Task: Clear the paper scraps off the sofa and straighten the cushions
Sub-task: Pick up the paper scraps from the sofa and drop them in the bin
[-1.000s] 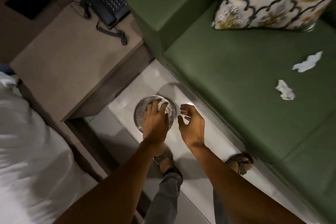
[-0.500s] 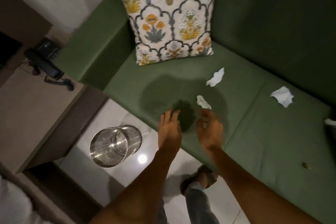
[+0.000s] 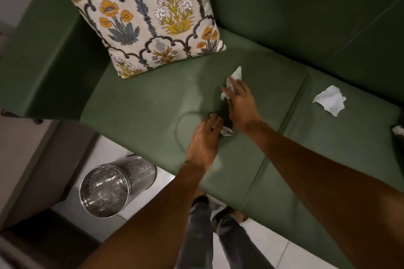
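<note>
Head view, looking down on a green sofa [image 3: 153,105] with a floral cushion [image 3: 142,17] leaning upright at the far left against backrest and armrest. On the left seat pad, both hands over paper scraps. Right hand [image 3: 240,105] laid on a white crumpled scrap [image 3: 235,76], fingers spread over it, paper showing past the fingertips on the far side and at the left under the fingers; cannot tell if already gripped or only touched. Left hand [image 3: 203,137] nearer, palm down, fingertips touching a small white scrap [image 3: 226,131] that peeks out to the right of them; grip also not clear. Hands close together, nearly meeting. On the right seat pad, well apart from the hands, a bigger flat scrap [image 3: 330,100] lying alone. At the far right edge, one more white piece [image 3: 397,130], cut by the frame. On the floor at near left, just beside the sofa front, a perforated metal bin [image 3: 109,188], standing with open mouth up. Between bin and sofa, grey trouser legs and sandalled feet on pale tiles.
</note>
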`<action>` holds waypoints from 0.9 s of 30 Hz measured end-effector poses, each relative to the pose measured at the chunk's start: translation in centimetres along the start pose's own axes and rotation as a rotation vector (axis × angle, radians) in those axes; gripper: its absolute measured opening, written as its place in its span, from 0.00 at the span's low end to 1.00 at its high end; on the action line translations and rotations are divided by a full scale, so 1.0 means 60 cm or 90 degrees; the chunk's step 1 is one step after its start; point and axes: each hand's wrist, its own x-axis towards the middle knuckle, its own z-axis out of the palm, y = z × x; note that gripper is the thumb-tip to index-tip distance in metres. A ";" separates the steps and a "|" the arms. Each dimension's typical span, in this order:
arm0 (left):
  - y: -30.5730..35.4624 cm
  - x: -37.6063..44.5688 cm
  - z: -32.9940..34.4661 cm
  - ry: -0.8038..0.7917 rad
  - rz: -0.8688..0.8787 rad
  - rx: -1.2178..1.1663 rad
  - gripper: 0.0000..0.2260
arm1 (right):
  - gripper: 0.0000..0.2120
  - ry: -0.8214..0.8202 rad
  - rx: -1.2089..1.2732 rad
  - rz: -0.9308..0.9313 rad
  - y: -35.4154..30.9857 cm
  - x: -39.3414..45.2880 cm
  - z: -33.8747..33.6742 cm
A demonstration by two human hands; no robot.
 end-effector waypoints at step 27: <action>0.389 0.179 0.140 -0.040 0.231 0.006 0.03 | 0.09 0.444 0.241 0.687 0.309 -0.480 -0.074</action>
